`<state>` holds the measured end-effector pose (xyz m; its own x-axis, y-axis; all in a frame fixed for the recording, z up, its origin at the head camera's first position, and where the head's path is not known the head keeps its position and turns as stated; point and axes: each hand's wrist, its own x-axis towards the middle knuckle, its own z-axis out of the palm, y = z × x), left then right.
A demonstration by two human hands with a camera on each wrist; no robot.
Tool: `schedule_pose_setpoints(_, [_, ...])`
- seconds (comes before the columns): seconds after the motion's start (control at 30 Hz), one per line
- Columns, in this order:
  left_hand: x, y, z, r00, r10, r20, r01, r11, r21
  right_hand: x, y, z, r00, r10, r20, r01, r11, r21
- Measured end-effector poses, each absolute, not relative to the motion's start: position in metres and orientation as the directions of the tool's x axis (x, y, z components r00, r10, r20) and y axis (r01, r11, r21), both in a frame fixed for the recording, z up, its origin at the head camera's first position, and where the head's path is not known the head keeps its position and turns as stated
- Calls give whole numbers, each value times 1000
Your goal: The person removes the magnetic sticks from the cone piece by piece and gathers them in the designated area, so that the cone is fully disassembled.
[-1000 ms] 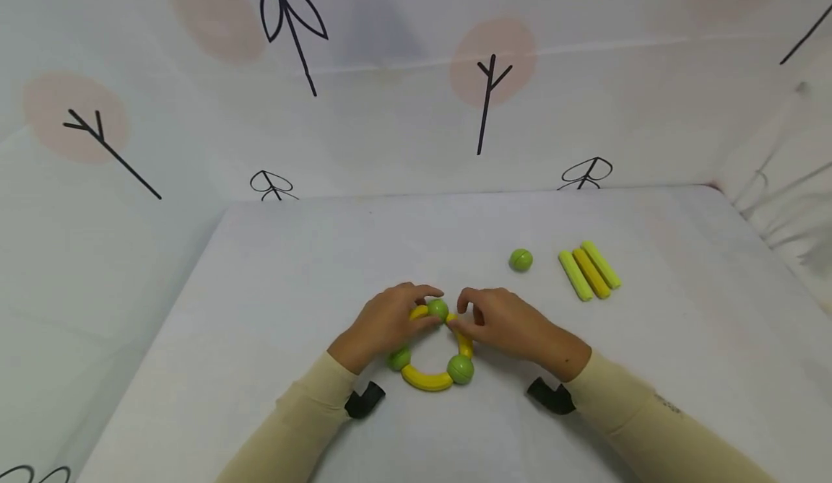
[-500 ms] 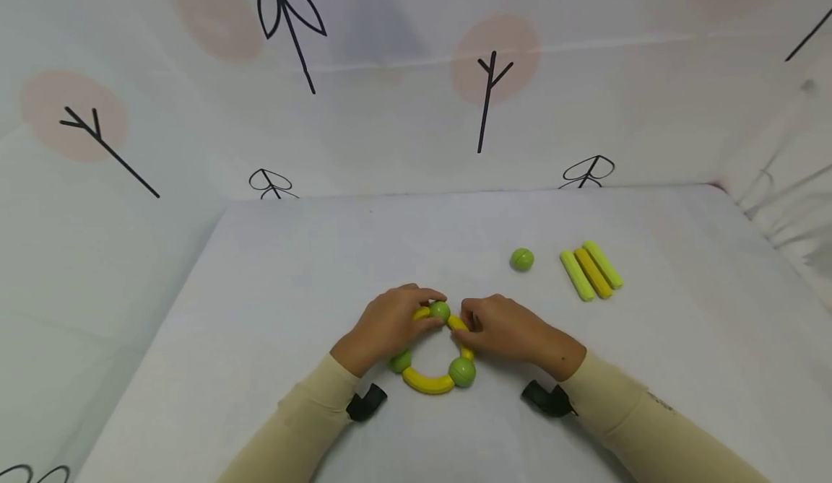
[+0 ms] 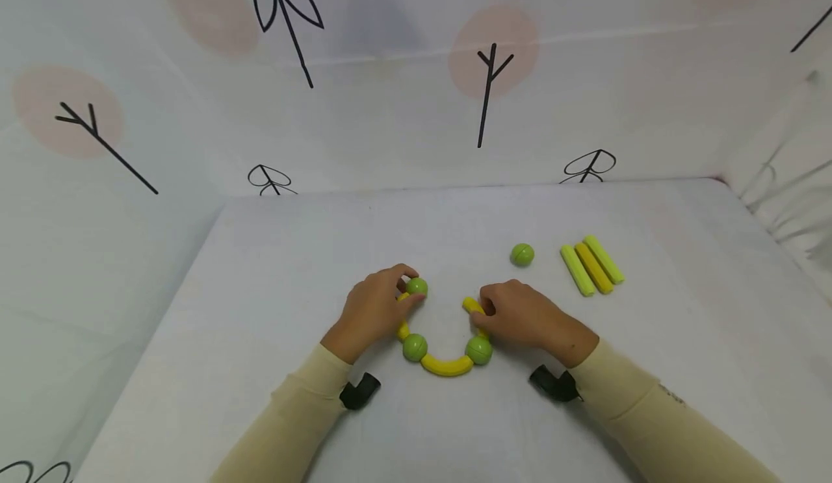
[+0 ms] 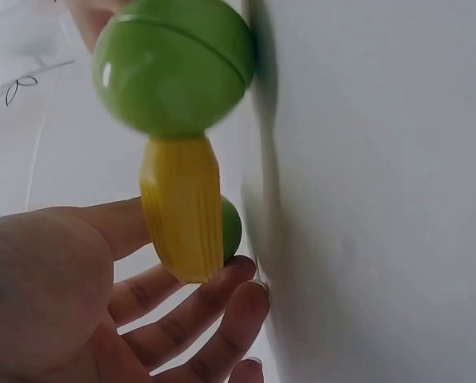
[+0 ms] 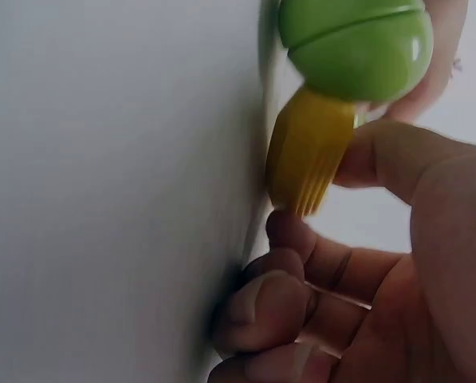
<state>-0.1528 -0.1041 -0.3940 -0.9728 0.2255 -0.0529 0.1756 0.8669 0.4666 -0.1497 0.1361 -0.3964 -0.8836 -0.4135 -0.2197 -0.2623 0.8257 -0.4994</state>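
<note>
Chain (image 3: 446, 367) has parted wide at far side: end ball (image 3: 417, 287) has shifted left, right bar (image 3: 472, 305) rightward. Chain lies as U on desk (image 3: 312, 252), between hands. Left hand (image 3: 373, 310) pinches end ball; right hand (image 3: 523, 315) grips right bar. Pieces probably light, stiff; smooth balls could slip or roll. Best hold: balls across middle, bars by sides; joints may pivot. Loose ball (image 3: 523, 255), three rods (image 3: 593, 268) lie far right, well apart. Left hand partly hides left bar (image 3: 404, 331).
</note>
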Motion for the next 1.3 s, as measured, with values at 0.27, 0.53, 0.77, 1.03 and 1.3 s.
schedule_pose_setpoints(0.27, [-163, -123, -391, -990, 108, -88, 61, 905, 422, -156, 152, -394, -889, -406, -213, -261, 831, -491])
schedule_pose_setpoints(0.53, [-168, -130, -386, -991, 69, -115, 17, 914, 406, -160, 154, -394, -851, -501, -157, -346, 760, -550])
schedule_pose_setpoints(0.77, [-166, -125, -381, -996, 85, -31, 68, 927, 368, -158, 159, -386, -821, -552, -150, -403, 745, -532])
schedule_pose_setpoints(1.03, [-132, -91, -356, -958, 249, 141, 283, 897, 338, -150, 170, -378, -802, -567, -191, -419, 760, -496])
schedule_pose_setpoints(1.3, [-100, -62, -366, -889, 453, -66, 419, 863, 281, -134, 174, -382, -804, -578, -140, -461, 755, -467])
